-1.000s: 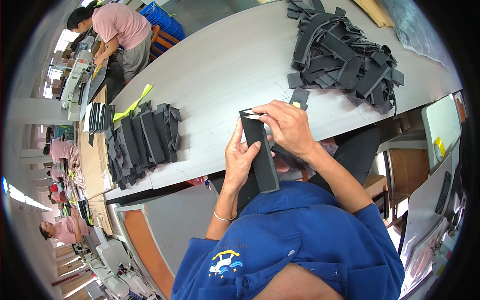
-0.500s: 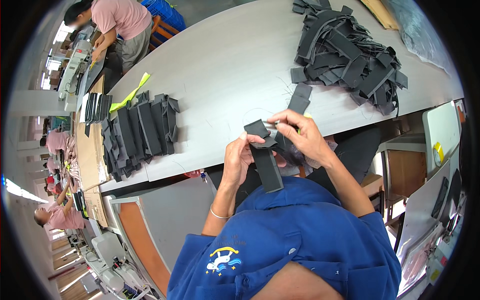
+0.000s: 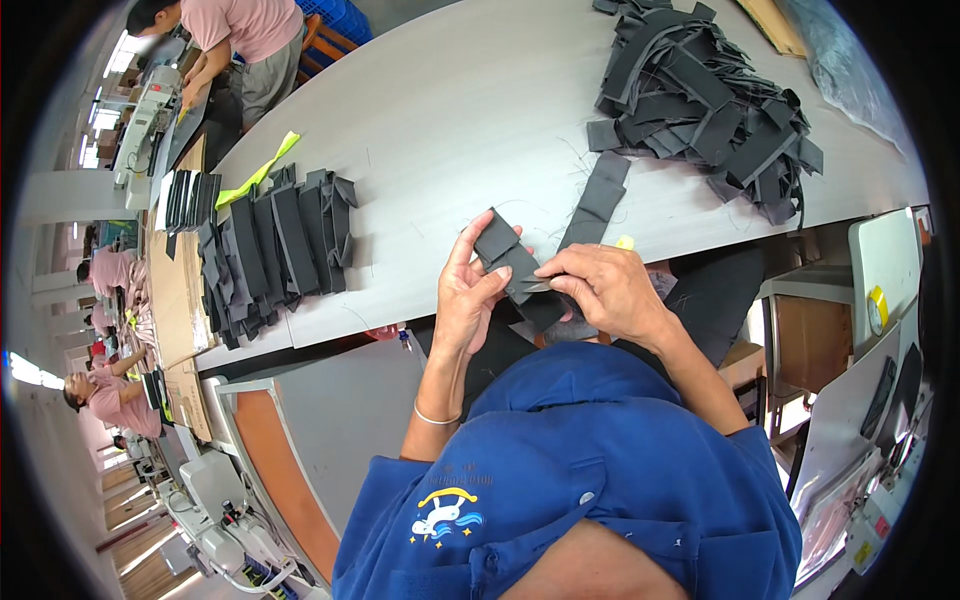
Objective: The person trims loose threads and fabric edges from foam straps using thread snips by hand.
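Note:
My left hand is closed on a folded dark grey fabric strip, its thumb pressed on the face and its fingers behind. My right hand holds what look like small thread snips, their silver tips lying against the strip. A bit of yellow shows just above the right hand's knuckles; what it belongs to is hidden. Beyond that hand another dark grey strip lies over the table edge, its lower end hidden behind the fingers.
A heap of grey strips covers the table's far right. At left stand neat rows of folded strips beside a lime-yellow strip. Clear plastic lies at the far right edge. A co-worker bends over a machine, far left.
The snips' tips have come down from beside the strip's upper end onto its middle. My left hand has turned the strip, raising and tilting it; its lower end no longer hangs over my shirt.

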The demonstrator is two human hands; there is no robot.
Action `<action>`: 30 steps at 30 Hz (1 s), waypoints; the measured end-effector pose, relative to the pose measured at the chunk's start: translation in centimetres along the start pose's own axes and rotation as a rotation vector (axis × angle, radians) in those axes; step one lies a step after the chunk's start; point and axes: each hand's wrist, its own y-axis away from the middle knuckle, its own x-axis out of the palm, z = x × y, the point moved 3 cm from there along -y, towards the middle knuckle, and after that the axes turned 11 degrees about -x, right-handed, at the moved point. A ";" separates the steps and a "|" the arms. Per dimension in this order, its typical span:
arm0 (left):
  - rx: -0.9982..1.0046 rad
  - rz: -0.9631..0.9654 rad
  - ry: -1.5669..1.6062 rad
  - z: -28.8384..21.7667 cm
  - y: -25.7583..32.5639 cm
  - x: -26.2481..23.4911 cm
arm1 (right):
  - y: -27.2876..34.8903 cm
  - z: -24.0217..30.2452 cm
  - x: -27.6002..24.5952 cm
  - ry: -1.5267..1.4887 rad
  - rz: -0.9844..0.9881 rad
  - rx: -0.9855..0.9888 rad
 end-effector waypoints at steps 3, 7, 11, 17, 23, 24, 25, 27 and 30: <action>-0.009 0.001 0.032 -0.1 -0.1 0.4 | 0.2 0.1 0.6 0.074 -0.029 -0.074; 0.010 -0.005 0.048 0.0 -0.1 0.2 | 0.1 0.5 1.0 0.092 -0.041 -0.083; 0.006 -0.009 0.065 0.1 0.0 0.3 | 0.3 0.6 1.0 0.080 -0.052 -0.080; 0.011 -0.018 0.054 0.1 0.1 0.4 | 0.5 0.6 1.0 0.049 -0.015 -0.043; 0.015 -0.019 0.044 0.2 -0.7 0.5 | 0.0 0.5 1.1 0.105 -0.033 -0.082; 0.019 -0.012 0.040 0.1 -0.9 0.5 | -0.2 0.5 1.0 0.128 -0.010 -0.083; 0.028 -0.024 0.040 0.0 -0.7 0.4 | -0.3 0.6 1.0 0.119 -0.005 -0.095; 0.015 -0.035 0.089 -0.2 -0.2 0.3 | -0.8 0.8 0.8 0.125 -0.026 -0.117; 0.085 -0.090 0.132 0.6 -0.3 -0.5 | -0.6 0.2 0.7 -0.030 -0.086 0.014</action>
